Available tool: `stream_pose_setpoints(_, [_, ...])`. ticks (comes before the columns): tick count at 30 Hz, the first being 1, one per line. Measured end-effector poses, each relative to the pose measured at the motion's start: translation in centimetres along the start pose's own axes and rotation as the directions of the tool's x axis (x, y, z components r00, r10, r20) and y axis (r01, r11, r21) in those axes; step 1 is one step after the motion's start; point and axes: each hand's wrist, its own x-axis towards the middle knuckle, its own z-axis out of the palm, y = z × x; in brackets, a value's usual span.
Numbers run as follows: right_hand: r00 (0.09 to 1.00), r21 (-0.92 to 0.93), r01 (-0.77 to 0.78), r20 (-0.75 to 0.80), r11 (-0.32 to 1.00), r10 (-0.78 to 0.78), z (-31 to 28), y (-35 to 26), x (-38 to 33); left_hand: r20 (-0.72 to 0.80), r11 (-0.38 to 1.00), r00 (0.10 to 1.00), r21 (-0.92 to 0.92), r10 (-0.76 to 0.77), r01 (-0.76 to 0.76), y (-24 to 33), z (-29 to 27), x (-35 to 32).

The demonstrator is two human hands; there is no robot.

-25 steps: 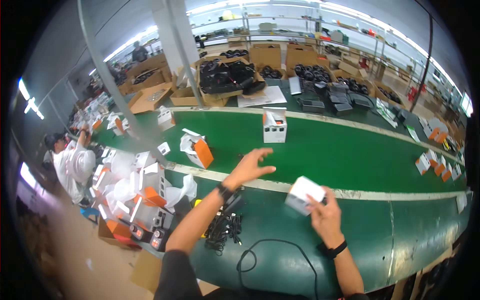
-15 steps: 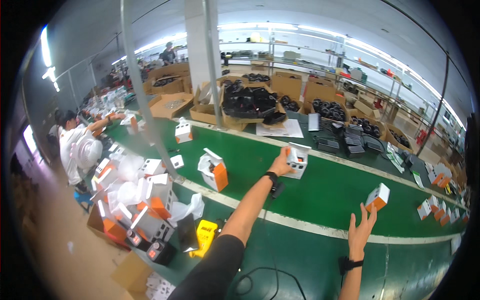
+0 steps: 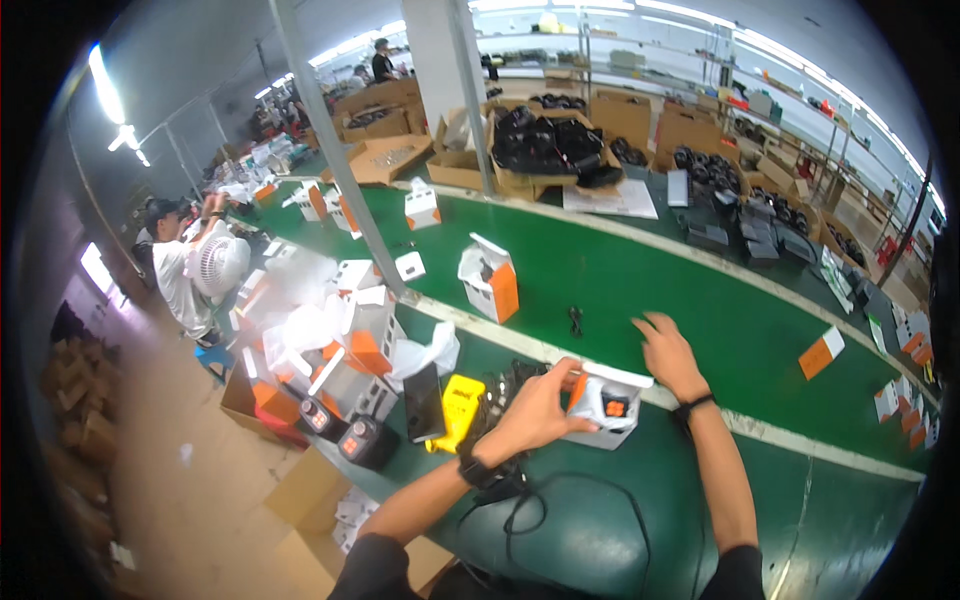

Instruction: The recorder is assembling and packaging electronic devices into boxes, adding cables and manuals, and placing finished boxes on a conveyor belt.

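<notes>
My left hand (image 3: 535, 408) grips the left side of a small white and orange carton (image 3: 612, 436) at the belt's near edge. The carton's lid stands up, and inside lies a black and orange item (image 3: 616, 408) in white wrapping; its kind is unclear. Over the green belt, just beyond the carton, my right hand (image 3: 672, 358) has its fingers apart and holds nothing. A short black cable (image 3: 575, 320) lies on the belt to its left. Farther left stands another open carton (image 3: 492, 282), and a closed-looking one (image 3: 821, 353) sits to the right.
Left of my left hand are a yellow device (image 3: 461, 412), a black phone (image 3: 424, 402) and two black battery packs (image 3: 366, 440). Several open cartons are piled behind them. A metal post (image 3: 335, 150) rises by the belt. Farther left, a person (image 3: 178, 268) works near a white fan (image 3: 218, 262).
My left hand has brought the open carton from the belt toward me. My right hand has moved left, away from the carton on the right. The view has shifted.
</notes>
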Motion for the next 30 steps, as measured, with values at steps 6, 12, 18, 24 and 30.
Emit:
stream_pose_setpoints(6, [0.949, -0.236, 0.262, 0.238, 0.936, -0.206, 9.0, -1.3, 7.5, 0.113, 0.956, 0.981, -0.235, -0.156, 0.179, 0.0, 0.8, -5.6])
stream_pose_setpoints(12, [0.923, -0.104, 0.118, 0.378, 0.988, -0.071, 7.7, -2.7, 7.9, -0.012, 0.956, 0.990, -0.264, -0.139, 0.131, -0.8, -0.2, -6.9])
stream_pose_setpoints(18, [0.986, -0.010, 0.112, 0.124, 0.994, -0.110, 2.1, -0.4, -2.9, -0.094, 0.996, 0.995, -0.084, 0.025, -0.033, -0.5, 2.5, -6.2])
stream_pose_setpoints(24, [0.979, 0.073, -0.145, 0.158, 0.987, 0.132, -4.6, -0.8, -9.1, -0.247, 0.989, 0.969, -0.145, -0.016, -0.021, 0.2, 3.5, -5.7])
stream_pose_setpoints(30, [0.991, 0.048, -0.050, 0.127, 0.998, 0.044, -4.8, -4.2, -8.7, -0.222, 0.989, 0.973, -0.147, -0.056, 0.023, 0.5, 2.9, -6.6])
